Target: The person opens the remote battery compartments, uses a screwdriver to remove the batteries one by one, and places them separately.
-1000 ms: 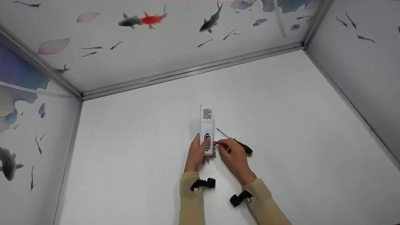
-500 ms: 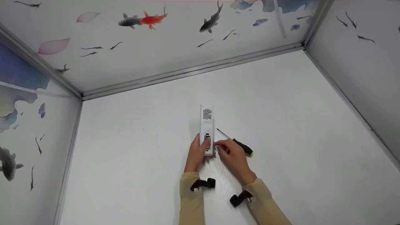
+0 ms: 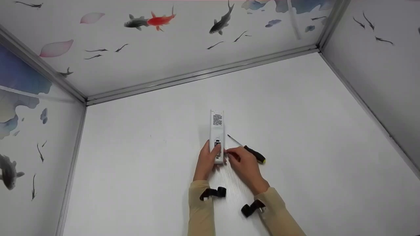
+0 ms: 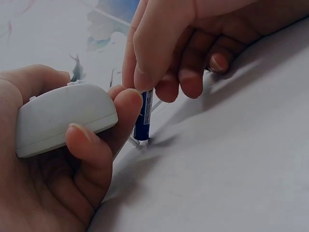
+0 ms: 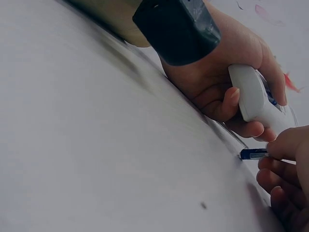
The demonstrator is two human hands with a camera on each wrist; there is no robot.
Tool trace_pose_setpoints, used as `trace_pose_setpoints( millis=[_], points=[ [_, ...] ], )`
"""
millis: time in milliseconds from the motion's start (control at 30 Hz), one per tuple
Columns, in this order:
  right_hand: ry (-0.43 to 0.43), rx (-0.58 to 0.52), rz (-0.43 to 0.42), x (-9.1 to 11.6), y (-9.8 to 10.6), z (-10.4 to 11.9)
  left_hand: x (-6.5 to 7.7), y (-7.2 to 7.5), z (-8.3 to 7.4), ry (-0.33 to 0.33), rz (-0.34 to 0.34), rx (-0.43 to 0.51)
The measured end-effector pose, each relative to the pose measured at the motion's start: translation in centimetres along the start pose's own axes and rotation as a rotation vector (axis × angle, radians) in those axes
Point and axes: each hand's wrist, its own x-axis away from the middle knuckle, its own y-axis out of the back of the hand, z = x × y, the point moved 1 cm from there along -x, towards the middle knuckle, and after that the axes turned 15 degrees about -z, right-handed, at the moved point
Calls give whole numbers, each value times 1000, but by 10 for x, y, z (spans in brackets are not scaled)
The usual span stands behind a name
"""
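Note:
A white remote control [image 3: 217, 131] lies back side up in my left hand [image 3: 204, 162], its battery compartment uncovered. The left thumb rests over that compartment, while the fingers wrap round the side and underneath. Something blue [image 5: 272, 98] shows inside the compartment in the right wrist view. Just right of the remote, my right hand [image 3: 246, 160] pinches a small blue battery [image 4: 142, 121] by its upper end between thumb and fingertips. The battery stands upright, its lower end right at the table surface, close beside the left fingertips. In the head view the right fingers mostly hide it.
A screwdriver [image 3: 255, 154] with a black and yellow handle lies behind the right hand, its shaft pointing toward the remote. The white table [image 3: 131, 164] is bounded by metal-framed walls [image 3: 197, 77] printed with fish. Black camera mounts [image 3: 213, 192] sit on both wrists.
The dark battery end that showed at the right fingertips a second ago is now out of sight in the head view, as the fingers shifted slightly. The left hand and remote have stayed put.

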Motion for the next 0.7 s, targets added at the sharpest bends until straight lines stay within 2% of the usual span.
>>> trace_pose_setpoints(
  millis=[233, 467, 500, 700],
  points=[
    [13, 57, -2, 0, -1, 2, 0, -1, 1, -15, -10, -12],
    [60, 138, 3, 0, -1, 4, -1, -1, 0, 24, 21, 14],
    [66, 144, 5, 0, -1, 5, 1, 0, -4, 25, 23, 13],
    [77, 140, 4, 1, -1, 4, 1, -1, -4, -1, -6, -31]
  ],
)
